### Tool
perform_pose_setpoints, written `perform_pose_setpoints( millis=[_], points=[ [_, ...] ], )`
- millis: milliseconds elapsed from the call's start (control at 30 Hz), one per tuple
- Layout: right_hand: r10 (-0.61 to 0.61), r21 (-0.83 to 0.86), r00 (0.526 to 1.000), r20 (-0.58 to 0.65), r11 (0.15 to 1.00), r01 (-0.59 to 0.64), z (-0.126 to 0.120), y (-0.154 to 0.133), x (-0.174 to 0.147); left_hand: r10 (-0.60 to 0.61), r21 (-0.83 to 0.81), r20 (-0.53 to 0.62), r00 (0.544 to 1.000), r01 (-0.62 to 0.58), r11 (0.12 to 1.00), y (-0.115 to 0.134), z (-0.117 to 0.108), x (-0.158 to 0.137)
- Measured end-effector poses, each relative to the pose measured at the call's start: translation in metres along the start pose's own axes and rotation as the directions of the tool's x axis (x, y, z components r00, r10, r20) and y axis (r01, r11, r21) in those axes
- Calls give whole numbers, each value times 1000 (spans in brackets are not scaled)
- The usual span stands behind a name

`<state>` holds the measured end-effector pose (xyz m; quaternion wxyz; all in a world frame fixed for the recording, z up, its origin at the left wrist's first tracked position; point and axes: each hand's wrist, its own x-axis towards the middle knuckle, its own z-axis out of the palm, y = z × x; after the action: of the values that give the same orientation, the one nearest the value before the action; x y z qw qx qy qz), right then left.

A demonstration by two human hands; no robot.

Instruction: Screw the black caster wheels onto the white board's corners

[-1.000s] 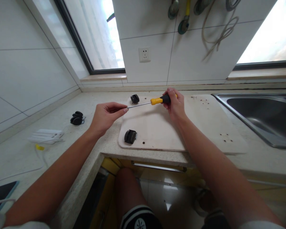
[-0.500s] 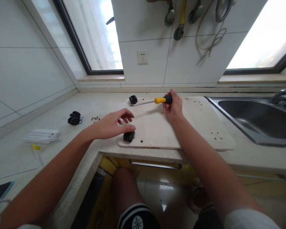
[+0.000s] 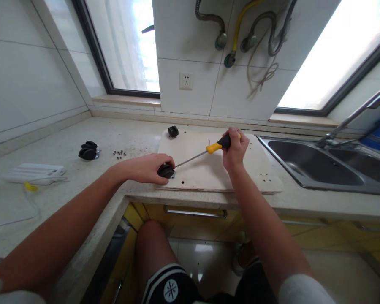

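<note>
My left hand (image 3: 152, 167) is closed around a black caster wheel (image 3: 165, 170) at the near left corner of a pale board (image 3: 202, 166). In my right hand (image 3: 236, 147) is a screwdriver (image 3: 213, 147) with a yellow and black handle. Its shaft slopes down to the left, and the tip is at the caster's metal plate; whether it sits in a screw is too small to tell. Another black caster (image 3: 173, 131) stands at the board's far left corner. Groups of small holes show at the board's right end.
Loose casters (image 3: 88, 150) and several small screws (image 3: 119, 154) lie on the counter to the left. Farther left is a white power strip (image 3: 34, 174) with a cord. A steel sink (image 3: 316, 164) with a faucet (image 3: 351, 116) is on the right. A drawer handle (image 3: 194, 212) sits below the counter edge.
My left hand has closed on the near caster. The screwdriver's tip has moved from beside the far caster to the near one. The view has shifted to the right.
</note>
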<state>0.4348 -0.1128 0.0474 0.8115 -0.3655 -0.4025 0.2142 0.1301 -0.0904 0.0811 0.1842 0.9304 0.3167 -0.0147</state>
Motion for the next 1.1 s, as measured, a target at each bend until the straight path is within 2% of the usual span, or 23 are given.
perform_pose_setpoints(
  millis=[67,133,233,367,733,967,1100],
  points=[
    [-197,-137,976,88,969,208,2,-16,-6,13,-16,0,1000,-13,1000,-4,1,2],
    [-345,-244,915,209,888,391,7,-30,-12,26,-27,-2,1000,-26,999,-7,1,3],
    [-401,-314,846,351,801,510,17,-46,-20,55,-37,-6,998,-56,998,-10,2,4],
    [-368,-341,817,445,773,534,28,-51,-25,76,-37,-14,997,-76,996,-11,2,5],
    [-326,-378,797,508,747,547,39,-52,-26,71,-29,-5,997,-71,997,-7,1,4],
    [-315,-406,724,614,661,632,61,-74,-37,88,-98,-60,994,-93,991,-13,7,8],
    [-278,-390,637,719,597,701,76,-84,-45,88,-170,-81,993,-101,980,-20,11,12]
  ],
)
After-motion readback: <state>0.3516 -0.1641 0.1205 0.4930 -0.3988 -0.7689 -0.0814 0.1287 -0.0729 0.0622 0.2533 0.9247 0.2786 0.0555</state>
